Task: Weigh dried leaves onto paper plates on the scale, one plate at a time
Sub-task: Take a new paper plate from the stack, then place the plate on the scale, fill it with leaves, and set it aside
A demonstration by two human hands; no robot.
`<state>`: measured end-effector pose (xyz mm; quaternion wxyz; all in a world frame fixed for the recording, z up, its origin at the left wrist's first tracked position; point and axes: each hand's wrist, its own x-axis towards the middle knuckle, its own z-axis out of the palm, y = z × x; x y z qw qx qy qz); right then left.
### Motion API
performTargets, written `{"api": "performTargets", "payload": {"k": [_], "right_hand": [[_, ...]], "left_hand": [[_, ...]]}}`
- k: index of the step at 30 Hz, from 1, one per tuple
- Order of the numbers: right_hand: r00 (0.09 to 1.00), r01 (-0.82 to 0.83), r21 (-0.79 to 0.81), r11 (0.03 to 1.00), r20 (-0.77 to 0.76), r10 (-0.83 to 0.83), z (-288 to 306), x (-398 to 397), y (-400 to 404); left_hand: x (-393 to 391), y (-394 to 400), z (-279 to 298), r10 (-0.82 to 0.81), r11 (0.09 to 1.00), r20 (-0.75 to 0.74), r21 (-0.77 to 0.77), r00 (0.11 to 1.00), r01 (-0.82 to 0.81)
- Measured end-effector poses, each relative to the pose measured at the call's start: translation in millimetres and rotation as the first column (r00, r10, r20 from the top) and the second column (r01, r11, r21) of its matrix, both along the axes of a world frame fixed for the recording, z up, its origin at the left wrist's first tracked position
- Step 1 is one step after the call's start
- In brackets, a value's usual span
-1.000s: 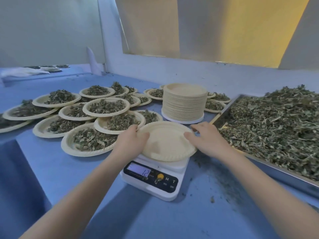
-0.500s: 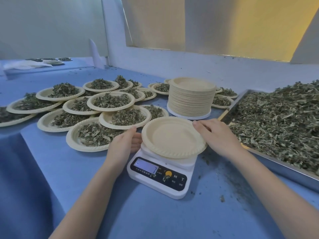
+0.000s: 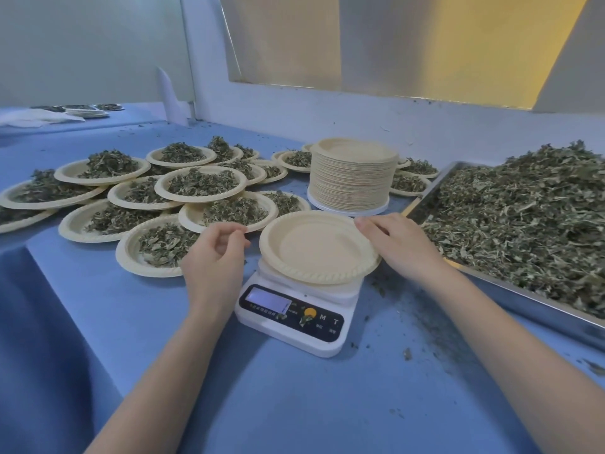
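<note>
An empty beige paper plate (image 3: 314, 247) lies on the white digital scale (image 3: 296, 317) in the middle of the blue table. My right hand (image 3: 397, 245) rests on the plate's right rim with its fingers laid flat over the edge. My left hand (image 3: 214, 257) hovers just left of the plate, clear of it, fingers loosely curled and holding nothing. A heap of dried green leaves (image 3: 523, 217) fills a metal tray (image 3: 540, 311) at the right.
A tall stack of empty paper plates (image 3: 353, 178) stands behind the scale. Several plates filled with dried leaves (image 3: 199, 185) overlap across the left and back of the table. Leaf crumbs litter the blue cloth (image 3: 425, 326) between scale and tray.
My left hand has come off the plate's left rim and drawn back to the left. The right hand stays on the right rim. The camera has moved closer.
</note>
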<state>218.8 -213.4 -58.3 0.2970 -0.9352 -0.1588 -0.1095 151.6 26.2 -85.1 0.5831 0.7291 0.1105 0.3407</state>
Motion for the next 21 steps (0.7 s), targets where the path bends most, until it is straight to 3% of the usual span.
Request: {"api": "performTargets", "payload": {"k": [4, 7, 12, 21], "right_hand": [[0.999, 0.005, 0.069, 0.998, -0.039, -0.003, 5.9, -3.7, -0.6], [0.996, -0.017, 0.056, 0.998, -0.082, 0.022, 17.3, -14.7, 0.9], [0.982, -0.144, -0.320, 0.936, -0.161, 0.096, 22.0, -48.8, 3.5], [0.982, -0.187, -0.455, 0.871, -0.081, 0.169, 8.9, -47.7, 16.4]], "left_hand": [[-4.4, -16.8, 15.4, -0.058, 0.990, 0.127, 0.136, 0.990, 0.040], [1.8, -38.9, 32.2, -0.168, 0.942, 0.098, 0.310, 0.981, 0.131], [9.8, -53.6, 33.5, -0.121, 0.968, 0.048, 0.228, 0.992, 0.107], [-1.9, -38.9, 18.0, 0.003, 0.994, 0.121, 0.105, 0.993, -0.016]]}}
